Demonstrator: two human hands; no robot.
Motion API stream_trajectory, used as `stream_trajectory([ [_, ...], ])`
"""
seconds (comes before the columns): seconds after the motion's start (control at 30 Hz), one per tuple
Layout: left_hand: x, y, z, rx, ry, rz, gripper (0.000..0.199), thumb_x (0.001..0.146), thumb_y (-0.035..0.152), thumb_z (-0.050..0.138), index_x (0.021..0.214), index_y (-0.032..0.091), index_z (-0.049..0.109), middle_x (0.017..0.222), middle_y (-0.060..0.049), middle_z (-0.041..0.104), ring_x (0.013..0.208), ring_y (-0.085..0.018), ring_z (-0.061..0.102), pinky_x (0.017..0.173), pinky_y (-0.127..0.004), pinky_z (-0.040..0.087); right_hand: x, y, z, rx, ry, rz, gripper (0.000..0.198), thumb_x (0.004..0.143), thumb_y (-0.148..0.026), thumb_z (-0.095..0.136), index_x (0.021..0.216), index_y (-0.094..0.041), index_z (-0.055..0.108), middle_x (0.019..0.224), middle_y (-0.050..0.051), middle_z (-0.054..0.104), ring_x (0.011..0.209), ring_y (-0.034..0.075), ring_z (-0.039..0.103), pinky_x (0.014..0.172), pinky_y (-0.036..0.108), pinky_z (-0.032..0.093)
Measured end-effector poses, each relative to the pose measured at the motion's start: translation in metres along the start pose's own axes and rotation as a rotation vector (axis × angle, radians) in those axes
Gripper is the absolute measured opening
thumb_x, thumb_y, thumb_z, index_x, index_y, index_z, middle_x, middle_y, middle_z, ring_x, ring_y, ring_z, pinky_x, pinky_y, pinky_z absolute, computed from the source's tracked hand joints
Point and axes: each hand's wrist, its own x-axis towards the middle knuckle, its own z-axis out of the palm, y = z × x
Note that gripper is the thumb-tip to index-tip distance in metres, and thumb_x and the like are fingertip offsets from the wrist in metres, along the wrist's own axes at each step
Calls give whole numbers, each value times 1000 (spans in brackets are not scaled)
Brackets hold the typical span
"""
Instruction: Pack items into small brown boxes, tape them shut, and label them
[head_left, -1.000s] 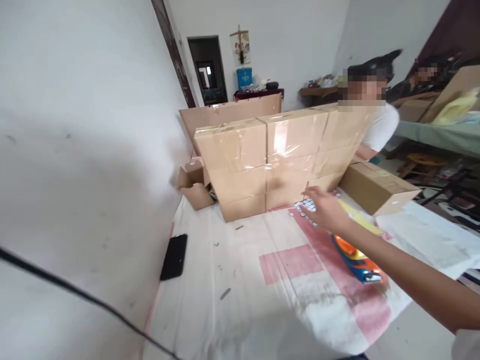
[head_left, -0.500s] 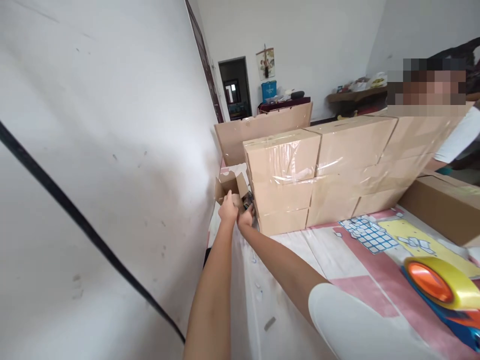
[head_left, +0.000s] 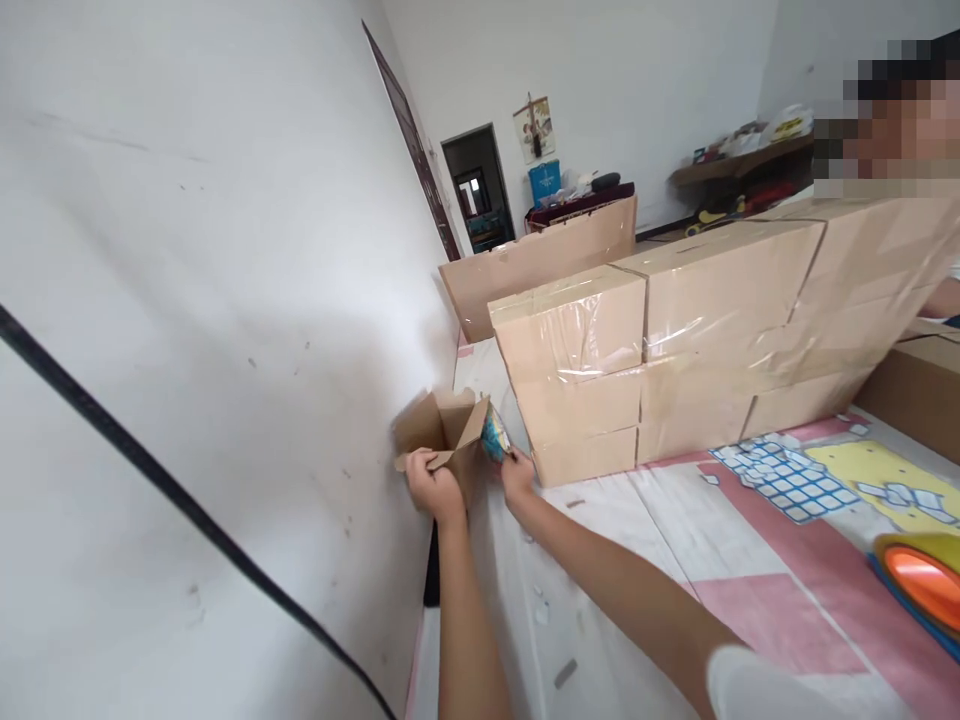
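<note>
A small cardboard box (head_left: 418, 428) stands with its flaps up against the white wall. My left hand (head_left: 436, 492) is closed on the box's near flap, thumb on top. Just right of the box, my right hand (head_left: 519, 474) pinches the lower end of a shiny blue-and-yellow packet (head_left: 494, 434). The packet is beside the box's right flap, outside the opening; the flap covers part of it. The box's inside is only partly visible.
A tall stack of taped cardboard boxes (head_left: 585, 390) stands close to my right hand. Another box (head_left: 919, 390) and a tape roll (head_left: 926, 580) are at the right. A cardboard panel (head_left: 540, 255) stands behind. Another person is at the far right.
The small box has shifted left and nearer, its opening more visible. My hands have moved apart, the right drawing the packet into clearer view. The camera view has also shifted.
</note>
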Motion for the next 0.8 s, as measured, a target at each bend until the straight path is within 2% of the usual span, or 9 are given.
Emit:
stream_trajectory([
  [0.1, -23, 25, -37, -176, 178, 8, 13, 84, 24, 61, 73, 19, 56, 86, 0, 58, 90, -17, 56, 91, -40, 45, -62, 18, -62, 70, -22, 96, 50, 86, -56, 61, 108, -11, 65, 89, 10, 74, 76, 25, 74, 70, 39, 62],
  [0.2, -52, 50, -75, -343, 319, -51, 10, 77, 13, 56, 70, 20, 53, 85, 2, 55, 86, -15, 53, 91, -38, 42, -114, 4, -165, 132, -9, 42, 43, 75, -53, 72, 99, -18, 70, 84, 9, 75, 78, 28, 75, 80, 46, 62],
  [0.3, -88, 69, -109, -496, 332, -170, 14, 76, 15, 55, 66, 19, 46, 81, 3, 52, 80, -13, 50, 87, -33, 41, -137, -53, -270, -8, 76, -68, 24, 77, -45, 72, 82, -22, 72, 78, 8, 74, 79, 30, 73, 84, 49, 60],
  [0.37, -114, 79, -126, -575, 282, -260, 16, 76, 18, 55, 64, 19, 45, 78, 3, 51, 77, -12, 48, 85, -31, 41, -139, -105, -320, -38, 116, -157, 18, 78, -42, 72, 79, -24, 71, 77, 5, 73, 76, 26, 71, 86, 48, 58],
  [0.4, -127, 84, -132, -610, 250, -304, 16, 76, 20, 56, 64, 19, 45, 77, 2, 50, 77, -13, 48, 85, -31, 41, -139, -132, -337, -53, 101, -266, 14, 80, -38, 71, 85, -25, 72, 80, 5, 73, 77, 26, 70, 85, 48, 58],
  [0.5, -165, 101, -136, -708, 129, -435, 21, 76, 26, 60, 64, 20, 44, 76, 2, 47, 78, -14, 49, 84, -31, 43, -139, -198, -357, -140, -7, -316, 17, 76, -34, 77, 91, -26, 74, 92, 5, 74, 85, 25, 70, 82, 42, 57],
  [0.6, -195, 118, -128, -789, 17, -532, 27, 74, 31, 65, 62, 19, 43, 74, 1, 45, 75, -15, 48, 78, -31, 45, -140, -229, -343, -404, -193, -255, 24, 74, -32, 78, 96, -24, 74, 91, 6, 75, 90, 27, 71, 81, 39, 56],
  [0.7, -216, 129, -120, -842, -48, -588, 31, 74, 33, 67, 61, 19, 42, 72, 1, 46, 71, -14, 49, 73, -30, 46, -138, -221, -314, -664, -561, -78, 20, 80, -26, 66, 99, -21, 72, 80, 4, 74, 86, 25, 72, 80, 37, 56],
  [0.8, -229, 130, -117, -867, -80, -635, 33, 72, 34, 69, 62, 19, 42, 75, 2, 50, 68, -13, 50, 67, -28, 46, -134, -188, -289, -841, -881, 34, 25, 81, -15, 51, 94, -19, 71, 78, 3, 73, 80, 22, 72, 75, 33, 54],
])
